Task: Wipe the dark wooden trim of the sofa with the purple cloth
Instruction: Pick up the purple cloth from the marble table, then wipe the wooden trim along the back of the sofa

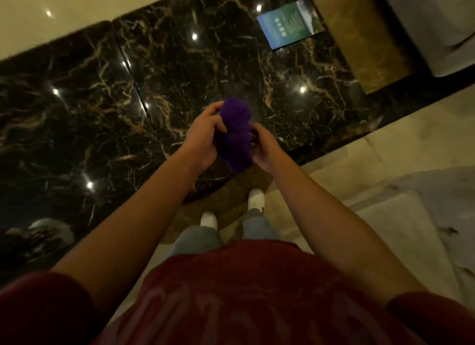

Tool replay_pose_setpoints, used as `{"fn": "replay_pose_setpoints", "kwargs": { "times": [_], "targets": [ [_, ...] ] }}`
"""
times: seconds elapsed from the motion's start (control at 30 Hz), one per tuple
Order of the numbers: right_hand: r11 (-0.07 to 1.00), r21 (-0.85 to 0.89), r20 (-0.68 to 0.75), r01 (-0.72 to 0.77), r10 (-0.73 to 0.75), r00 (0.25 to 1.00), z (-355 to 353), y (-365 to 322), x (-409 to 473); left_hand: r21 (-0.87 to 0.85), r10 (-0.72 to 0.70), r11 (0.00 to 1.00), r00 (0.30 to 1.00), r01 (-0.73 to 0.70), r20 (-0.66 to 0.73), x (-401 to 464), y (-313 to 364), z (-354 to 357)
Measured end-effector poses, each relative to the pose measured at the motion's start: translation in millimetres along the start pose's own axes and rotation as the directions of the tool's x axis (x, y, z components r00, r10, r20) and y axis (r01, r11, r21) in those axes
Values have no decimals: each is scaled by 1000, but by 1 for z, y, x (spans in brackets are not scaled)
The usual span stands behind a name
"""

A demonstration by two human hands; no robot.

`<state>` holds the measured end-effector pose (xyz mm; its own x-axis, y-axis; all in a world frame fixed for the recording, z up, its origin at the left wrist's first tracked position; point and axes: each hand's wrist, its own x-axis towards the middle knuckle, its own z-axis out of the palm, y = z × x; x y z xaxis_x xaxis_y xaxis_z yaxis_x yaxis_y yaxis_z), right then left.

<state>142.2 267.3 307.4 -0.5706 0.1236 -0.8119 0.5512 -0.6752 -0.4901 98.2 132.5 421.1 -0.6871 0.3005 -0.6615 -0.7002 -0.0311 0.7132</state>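
A fluffy purple cloth is bunched up in front of me, held between both hands over a dark marble surface. My left hand grips its left side with fingers curled over the top. My right hand holds its right edge. A pale upholstered sofa shows at the top right corner, and another light cushion lies at the lower right. No dark wooden trim can be made out clearly.
The glossy black marble with gold veins reflects ceiling lights. A blue-green leaflet lies on it at the top right, beside a tan stone panel. Beige floor tiles and my white shoes are below.
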Motion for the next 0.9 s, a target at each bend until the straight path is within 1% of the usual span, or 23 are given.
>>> {"fn": "replay_pose_setpoints", "kwargs": {
  "times": [0.03, 0.07, 0.13, 0.2, 0.27, 0.33, 0.4, 0.47, 0.53, 0.6, 0.63, 0.7, 0.8, 0.87, 0.9],
  "targets": [
    [997, 80, 56, 12, -16, 998, 6, 0, -12, -10, 11, 1000, 1000, -11, 19, -10, 4, -1],
    [992, 121, 116, 20, -34, 993, 12, 0, -23, -17, 22, 1000, 999, -21, 39, -20, 9, -4],
    [990, 129, 211, 56, -82, 974, 29, -3, -45, -40, 55, 998, 994, -51, 100, -40, 23, -11],
    [985, 141, 303, 95, -134, 944, 50, 0, -67, -38, 94, 995, 988, -90, 122, -59, 36, -24],
    [975, 179, 356, 133, -190, 915, 68, 6, -83, -9, 145, 989, 983, -145, 113, -75, 50, -38],
    [959, 198, 389, 204, -268, 881, 83, 8, -99, 41, 186, 981, 978, -190, 95, -87, 63, -50],
    [946, 158, 413, 284, -325, 851, 96, 4, -115, 75, 219, 971, 971, -226, 94, -97, 76, -60],
    [931, 65, 385, 359, -356, 851, 108, -3, -133, 85, 265, 958, 959, -274, 103, -106, 88, -66],
    [892, -20, 257, 452, -433, 864, 111, -13, -147, 72, 295, 950, 949, -304, 108, -114, 96, -71],
    [848, -61, 169, 526, -511, 843, 108, -25, -163, 55, 297, 951, 947, -305, 119, -121, 100, -74],
    [839, -53, 162, 542, -529, 833, 105, -31, -173, 61, 290, 952, 948, -299, 129, -123, 100, -75],
    [840, -9, 203, 542, -529, 824, 96, -44, -194, 79, 264, 957, 949, -281, 174, -123, 97, -71],
    [835, -9, 271, 549, -527, 806, 79, -63, -221, 163, 189, 956, 937, -245, 295, -120, 93, -53],
    [829, -25, 266, 559, -534, 803, 64, -76, -239, 236, 168, 936, 921, -261, 350, -119, 93, -34],
    [827, -31, 253, 562, -537, 805, 54, -83, -245, 267, 183, 919, 912, -291, 366, -118, 94, -22]
  ]
}}
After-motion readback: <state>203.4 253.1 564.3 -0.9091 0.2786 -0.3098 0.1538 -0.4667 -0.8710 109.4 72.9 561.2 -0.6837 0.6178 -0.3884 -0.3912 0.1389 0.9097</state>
